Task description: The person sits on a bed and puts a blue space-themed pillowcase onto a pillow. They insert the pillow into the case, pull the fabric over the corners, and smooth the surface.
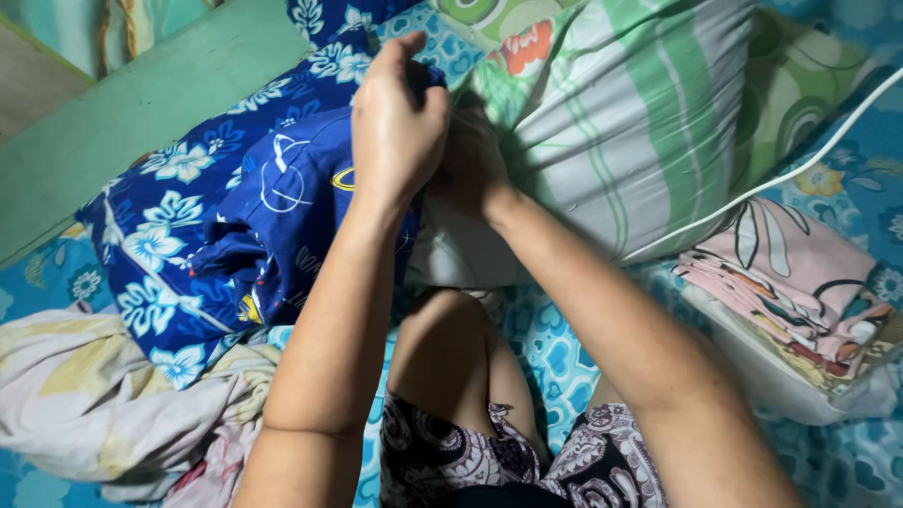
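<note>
- Gripping a dark blue cloth [282, 202] with white line prints, the left hand [395, 122] has its fingers curled tight on the top edge of it.
- Right beside it, the right hand [470, 165] sits partly behind the left hand. It touches the same cloth, but its fingers are hidden, so I cannot tell if they hold it.
- The blue cloth hangs down over a blue pillow with white flowers [179, 235], in the middle of the bed.
- A big pillow with green and grey stripes [649, 113] lies just behind the hands.
- A pile of folded pink cloths [800, 282] sits near the right arm.
- A crumpled pale sheet [103, 395] lies near the left arm.
- The bed sheet [555, 348] is light blue with shapes on it.
- The person's bent knee [442, 339] shows between the arms.
</note>
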